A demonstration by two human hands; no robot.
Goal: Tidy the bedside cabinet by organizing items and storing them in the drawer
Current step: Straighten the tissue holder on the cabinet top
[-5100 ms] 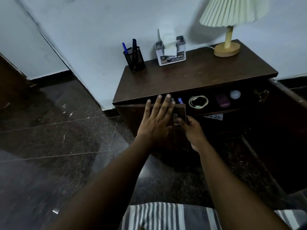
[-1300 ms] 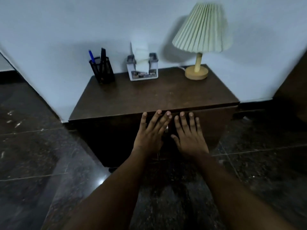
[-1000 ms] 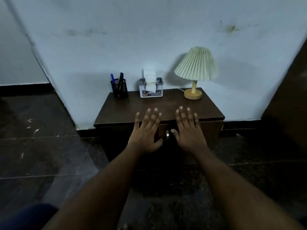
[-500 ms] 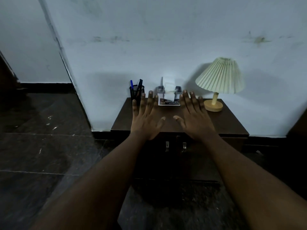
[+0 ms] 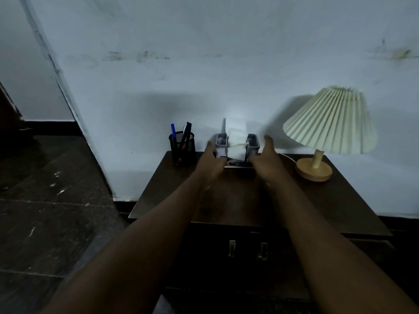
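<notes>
Head view: both bare arms are stretching out over the dark wooden cabinet [image 5: 231, 200], and the two hands are hovering at the tissue box [image 5: 237, 145], one on each side. The box is standing upright at the back of the cabinet top, against the wall [image 5: 226, 64], with a white tissue sticking out of its slot. It is sitting directly between the hands, level with their fingertips.

The left hand [image 5: 212, 165] is lying against the box's left side, its fingers pointing forward and up, spread rather than curling. The right hand [image 5: 266, 160] is flanking the box's right side in the same open pose, thumb turning inward toward the box's front. Motion blur is smearing both hands, so I cannot tell whether either palm is actually pressing on the box; neither hand is closing around anything.

A black mesh pen holder [image 5: 182, 147] with pens in it is standing just left of the left hand, apart from it. A lamp [image 5: 328, 128] with a pleated shade is standing at the right of the top, well apart from the right hand.

Below the top, the drawer [image 5: 247, 236] is sitting flush and closed, and two small metal handles [image 5: 232, 247] are showing side by side between the forearms. Dark tiled floor [image 5: 45, 211] is stretching away on the left.
</notes>
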